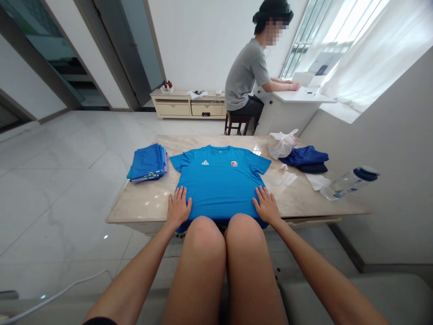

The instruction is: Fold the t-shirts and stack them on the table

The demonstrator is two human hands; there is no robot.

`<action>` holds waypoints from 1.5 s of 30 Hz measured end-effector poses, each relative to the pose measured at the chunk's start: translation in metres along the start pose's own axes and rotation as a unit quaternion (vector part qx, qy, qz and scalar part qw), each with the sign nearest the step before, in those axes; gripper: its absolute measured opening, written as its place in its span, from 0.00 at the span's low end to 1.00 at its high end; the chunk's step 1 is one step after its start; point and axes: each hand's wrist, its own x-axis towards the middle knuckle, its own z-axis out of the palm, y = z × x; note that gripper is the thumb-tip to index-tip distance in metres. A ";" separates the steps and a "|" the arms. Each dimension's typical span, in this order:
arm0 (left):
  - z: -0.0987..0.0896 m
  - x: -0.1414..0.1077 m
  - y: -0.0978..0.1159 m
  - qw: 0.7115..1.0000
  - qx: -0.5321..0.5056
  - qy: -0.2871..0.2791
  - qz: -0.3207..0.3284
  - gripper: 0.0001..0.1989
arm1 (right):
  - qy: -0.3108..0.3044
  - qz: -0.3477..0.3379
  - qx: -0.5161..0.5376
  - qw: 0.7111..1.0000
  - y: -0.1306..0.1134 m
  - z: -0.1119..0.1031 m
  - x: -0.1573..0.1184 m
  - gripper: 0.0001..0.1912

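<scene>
A blue T-shirt (pixel 219 185) lies spread front side up on the marble-topped table (pixel 142 203), its collar pointing away from me. Two small emblems show on its chest, and its hem hangs over the near table edge behind my knees. My left hand (pixel 178 206) rests flat on the shirt's left side, fingers stretched out. On the opposite side my right hand (pixel 266 206) lies flat too, fingers spread over the shirt's edge. Left of the shirt sits a stack of folded clothes (pixel 148 162), mostly blue.
At the table's right are a white plastic bag (pixel 282 143), dark blue cloth (pixel 306 158) and a clear water bottle (pixel 348 184) with a blue lid. Beyond, a person (pixel 245 74) sits on a stool at a white desk (pixel 294 96). A low cabinet (pixel 174 108) stands against the wall.
</scene>
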 end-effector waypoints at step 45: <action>0.005 0.000 -0.002 1.000 -0.002 0.012 0.000 0.34 | -0.007 0.003 -0.007 1.000 -0.002 -0.003 -0.001 0.38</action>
